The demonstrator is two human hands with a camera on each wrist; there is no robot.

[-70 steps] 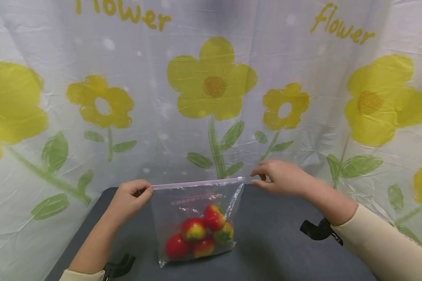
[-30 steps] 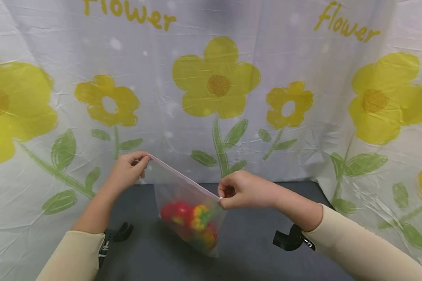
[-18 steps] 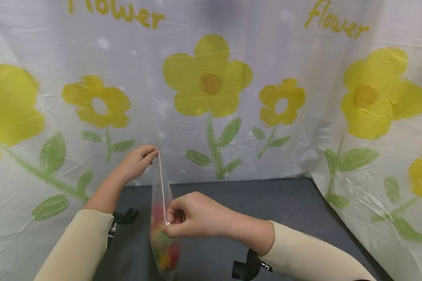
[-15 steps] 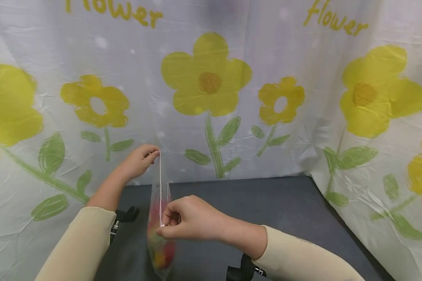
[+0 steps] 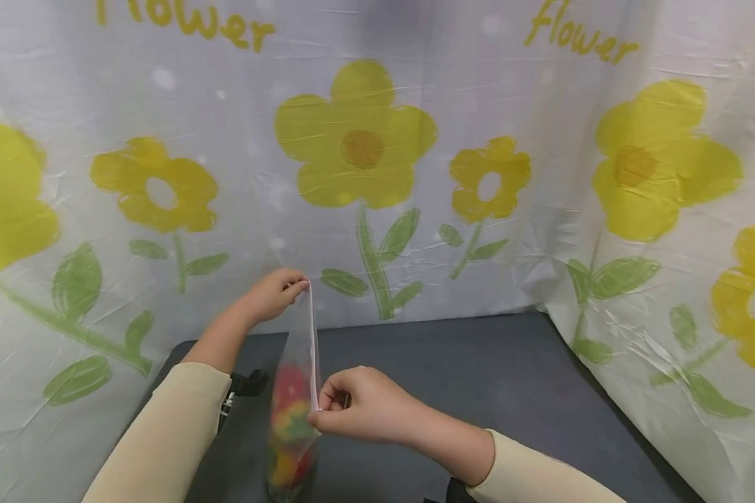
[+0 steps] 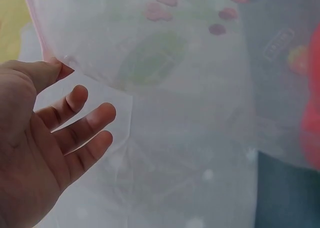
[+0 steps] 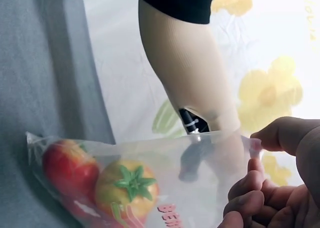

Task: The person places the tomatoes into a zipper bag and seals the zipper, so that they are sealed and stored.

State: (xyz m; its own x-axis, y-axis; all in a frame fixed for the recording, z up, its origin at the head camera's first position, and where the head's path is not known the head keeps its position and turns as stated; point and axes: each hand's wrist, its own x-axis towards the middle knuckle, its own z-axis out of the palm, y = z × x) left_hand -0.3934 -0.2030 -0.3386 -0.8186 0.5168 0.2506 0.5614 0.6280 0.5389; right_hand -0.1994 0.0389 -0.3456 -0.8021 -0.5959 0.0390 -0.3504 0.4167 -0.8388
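A clear zip bag [image 5: 298, 328] with a pinkish zip strip is seen almost edge-on in the head view, its strip running from far to near. Several red and yellow tomatoes [image 7: 132, 188] with green tops sit in its lower part. My left hand [image 5: 273, 297] pinches the far top corner; in the left wrist view its other fingers are spread apart from the plastic. My right hand [image 5: 374, 405] pinches the near end of the strip between thumb and forefinger. The right wrist view shows this pinch at the corner. Whether the bag's bottom touches the table cannot be told.
A dark grey table [image 5: 453, 377] lies beneath the bag. Behind and beside it hangs a whitish curtain [image 5: 239, 140] printed with yellow flowers. Black wrist mounts [image 5: 248, 383] are strapped at both cuffs of the cream sleeves [image 5: 170, 426].
My right hand, earlier apart from the bag, has taken hold of the strip's slider end and come nearer and leftward. The bag has swung from broadside to edge-on. Lately both hands shifted slightly right in view.
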